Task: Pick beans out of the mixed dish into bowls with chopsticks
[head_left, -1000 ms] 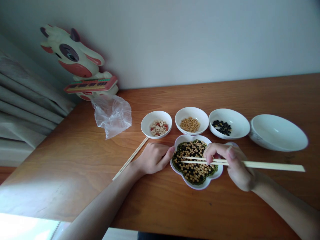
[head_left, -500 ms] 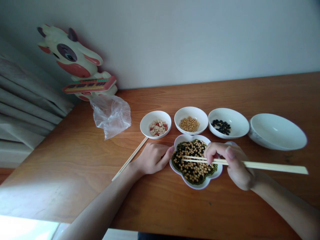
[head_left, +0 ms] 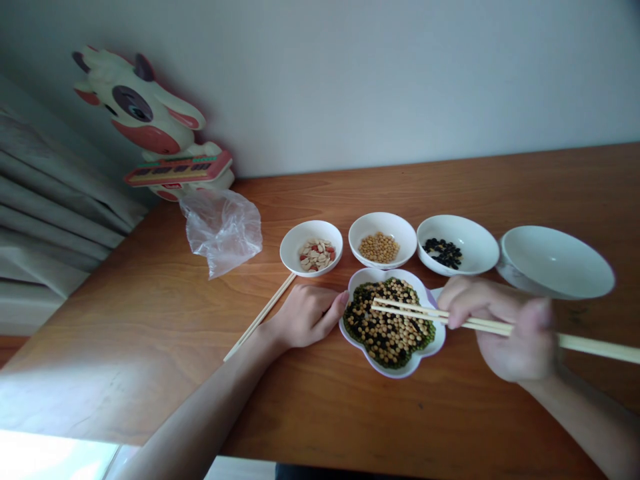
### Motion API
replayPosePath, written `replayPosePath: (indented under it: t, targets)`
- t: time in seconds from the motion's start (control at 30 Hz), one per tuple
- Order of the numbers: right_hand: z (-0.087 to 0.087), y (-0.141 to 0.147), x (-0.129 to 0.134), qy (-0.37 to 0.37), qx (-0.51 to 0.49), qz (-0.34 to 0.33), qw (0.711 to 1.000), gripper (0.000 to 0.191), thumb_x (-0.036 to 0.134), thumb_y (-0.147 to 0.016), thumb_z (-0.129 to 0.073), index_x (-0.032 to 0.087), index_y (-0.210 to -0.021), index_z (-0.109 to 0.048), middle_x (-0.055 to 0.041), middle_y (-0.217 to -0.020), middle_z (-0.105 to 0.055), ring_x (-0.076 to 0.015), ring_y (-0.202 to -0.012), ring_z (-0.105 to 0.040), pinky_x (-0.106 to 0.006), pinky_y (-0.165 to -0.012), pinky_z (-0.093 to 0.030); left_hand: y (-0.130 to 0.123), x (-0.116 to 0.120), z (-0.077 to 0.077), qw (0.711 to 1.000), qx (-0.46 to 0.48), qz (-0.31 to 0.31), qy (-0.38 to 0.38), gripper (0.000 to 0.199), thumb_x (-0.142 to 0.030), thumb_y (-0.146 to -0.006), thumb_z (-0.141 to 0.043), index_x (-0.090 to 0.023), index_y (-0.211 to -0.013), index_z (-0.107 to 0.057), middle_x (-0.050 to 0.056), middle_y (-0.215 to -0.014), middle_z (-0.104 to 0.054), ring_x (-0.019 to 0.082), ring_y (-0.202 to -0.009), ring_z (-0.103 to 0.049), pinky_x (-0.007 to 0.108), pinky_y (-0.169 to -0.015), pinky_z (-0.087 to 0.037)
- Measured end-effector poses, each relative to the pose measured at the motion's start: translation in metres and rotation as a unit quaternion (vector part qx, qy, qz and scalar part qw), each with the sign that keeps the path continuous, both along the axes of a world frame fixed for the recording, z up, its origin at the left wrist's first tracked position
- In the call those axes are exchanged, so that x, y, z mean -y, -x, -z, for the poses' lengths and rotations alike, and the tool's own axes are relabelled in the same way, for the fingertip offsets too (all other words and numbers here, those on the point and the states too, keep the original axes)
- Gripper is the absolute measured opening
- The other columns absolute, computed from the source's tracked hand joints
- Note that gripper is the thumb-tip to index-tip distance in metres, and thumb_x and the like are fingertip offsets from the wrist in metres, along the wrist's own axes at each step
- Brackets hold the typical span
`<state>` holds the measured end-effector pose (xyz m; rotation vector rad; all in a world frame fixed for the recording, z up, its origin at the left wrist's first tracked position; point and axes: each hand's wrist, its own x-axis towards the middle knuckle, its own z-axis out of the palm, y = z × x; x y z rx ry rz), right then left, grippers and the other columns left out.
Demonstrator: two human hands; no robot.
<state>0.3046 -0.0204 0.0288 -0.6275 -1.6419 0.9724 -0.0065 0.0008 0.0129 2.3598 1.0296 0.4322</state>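
Observation:
A flower-shaped dish (head_left: 403, 371) on the table holds yellow beans, black beans and small green beans mixed together. Against its left rim rests my left hand (head_left: 313, 317), thumb at the edge and fingers curled, holding the dish steady. A pair of light wooden chopsticks (head_left: 485, 325) lies nearly level in my right hand (head_left: 510, 327), whose fingers are wrapped round them. Their tips hover over the middle of the beans, slightly apart; I cannot tell whether a bean is between them. The right hand is smeared by motion and covers the dish's right side.
Behind the dish stand a bowl of pale and reddish seeds (head_left: 311, 270), a bowl of yellow beans (head_left: 383, 220), a bowl of black beans (head_left: 470, 247) and a bare white bowl (head_left: 555, 260). Spare chopsticks (head_left: 260, 317), a plastic bag (head_left: 223, 230) and a cow toy keyboard (head_left: 160, 127) lie leftward.
My right hand has moved right, drawing the chopsticks the same way, and their tips have lifted a little toward the back of the dish. The left hand stays where it was.

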Motion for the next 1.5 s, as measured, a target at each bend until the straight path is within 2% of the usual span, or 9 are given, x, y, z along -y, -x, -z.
replayPosePath:
  t: [0.17, 0.3, 0.37, 0.47, 0.53, 0.63, 0.9, 1.33, 1.5]
  targets:
    - [-0.002, -0.009, -0.017, -0.076, -0.08, 0.159, 0.981, 0.069, 0.069, -0.107, -0.031, 0.027, -0.076, -0.078, -0.0086, -0.073, -0.067, -0.0301, -0.072, -0.063, -0.045, -0.068, -0.048, 0.0, 0.0, -0.001, 1.0, -0.003, 0.002, -0.001, 0.05, -0.035, -0.115, -0.027, -0.019, -0.071, -0.044, 0.002, -0.069, -0.058, 0.013, -0.059, -0.045, 0.03, -0.066, -0.035]
    - [0.002, -0.009, -0.03, -0.061, -0.019, 0.197, 0.978, 0.068, 0.073, -0.104, -0.032, 0.027, -0.079, -0.076, -0.0089, -0.079, -0.067, -0.0307, -0.083, -0.065, -0.044, -0.074, -0.047, 0.0, 0.0, 0.001, 1.0, -0.003, -0.001, -0.001, 0.05, -0.035, -0.115, -0.027, -0.019, -0.071, -0.044, 0.002, -0.068, -0.058, 0.013, -0.06, -0.047, 0.029, -0.065, -0.036]
    - [0.002, -0.006, -0.028, -0.053, -0.013, 0.163, 0.985, 0.07, 0.071, -0.106, -0.028, 0.026, -0.078, -0.074, -0.0078, -0.079, -0.067, -0.0278, -0.08, -0.064, -0.042, -0.072, -0.048, 0.0, 0.0, 0.001, 1.0, -0.003, -0.003, -0.005, 0.05, -0.035, -0.115, -0.027, -0.019, -0.071, -0.044, 0.002, -0.067, -0.057, 0.012, -0.059, -0.046, 0.03, -0.064, -0.035]
    - [0.002, 0.001, -0.017, -0.02, 0.019, 0.061, 0.998, 0.069, 0.068, -0.108, -0.026, 0.024, -0.08, -0.072, -0.0062, -0.076, -0.066, -0.0244, -0.072, -0.062, -0.039, -0.068, -0.048, 0.0, 0.0, 0.001, 1.0, -0.004, -0.001, -0.012, 0.05, -0.035, -0.115, -0.027, -0.019, -0.07, -0.044, 0.001, -0.067, -0.057, 0.012, -0.058, -0.045, 0.03, -0.064, -0.034]
    - [0.004, 0.004, -0.008, -0.006, 0.067, 0.002, 0.998, 0.066, 0.063, -0.11, -0.025, 0.024, -0.083, -0.07, -0.0058, -0.077, -0.066, -0.0237, -0.072, -0.062, -0.039, -0.069, -0.047, 0.0, 0.0, 0.0, 1.0, -0.005, 0.001, -0.012, 0.05, -0.035, -0.115, -0.027, -0.019, -0.07, -0.044, 0.002, -0.067, -0.057, 0.012, -0.059, -0.045, 0.031, -0.064, -0.034]
    - [0.008, 0.008, -0.001, 0.0, 0.133, -0.046, 0.99, 0.062, 0.061, -0.111, -0.023, 0.024, -0.087, -0.067, -0.0057, -0.081, -0.066, -0.0239, -0.076, -0.062, -0.039, -0.072, -0.046, 0.0, 0.0, 0.0, 1.0, -0.01, -0.003, -0.016, 0.051, -0.035, -0.115, -0.027, -0.019, -0.07, -0.044, 0.002, -0.067, -0.058, 0.013, -0.059, -0.045, 0.031, -0.064, -0.034]
    - [0.01, 0.012, -0.001, 0.011, 0.161, -0.044, 0.986, 0.063, 0.063, -0.11, -0.019, 0.024, -0.089, -0.064, -0.0058, -0.083, -0.065, -0.0243, -0.079, -0.061, -0.04, -0.073, -0.046, -0.002, 0.0, -0.003, 1.0, -0.014, -0.001, -0.02, 0.052, -0.035, -0.115, -0.026, -0.019, -0.069, -0.046, 0.002, -0.066, -0.059, 0.013, -0.058, -0.046, 0.03, -0.064, -0.036]
    - [0.011, 0.015, 0.001, -0.004, 0.154, -0.041, 0.987, 0.055, 0.052, -0.113, -0.025, 0.024, -0.089, -0.066, -0.0055, -0.082, -0.067, -0.0239, -0.078, -0.063, -0.041, -0.076, -0.046, -0.002, 0.0, -0.004, 1.0, -0.01, 0.003, -0.019, 0.053, -0.035, -0.115, -0.026, -0.018, -0.069, -0.047, 0.003, -0.067, -0.06, 0.013, -0.059, -0.047, 0.029, -0.065, -0.038]
    - [0.011, 0.015, 0.001, 0.003, 0.165, -0.04, 0.986, 0.058, 0.056, -0.112, -0.023, 0.024, -0.088, -0.065, -0.0064, -0.082, -0.066, -0.0254, -0.078, -0.062, -0.042, -0.076, -0.046, -0.001, 0.0, -0.003, 1.0, -0.011, 0.003, -0.015, 0.052, -0.034, -0.115, -0.027, -0.019, -0.07, -0.047, 0.003, -0.068, -0.06, 0.013, -0.059, -0.047, 0.029, -0.065, -0.037]
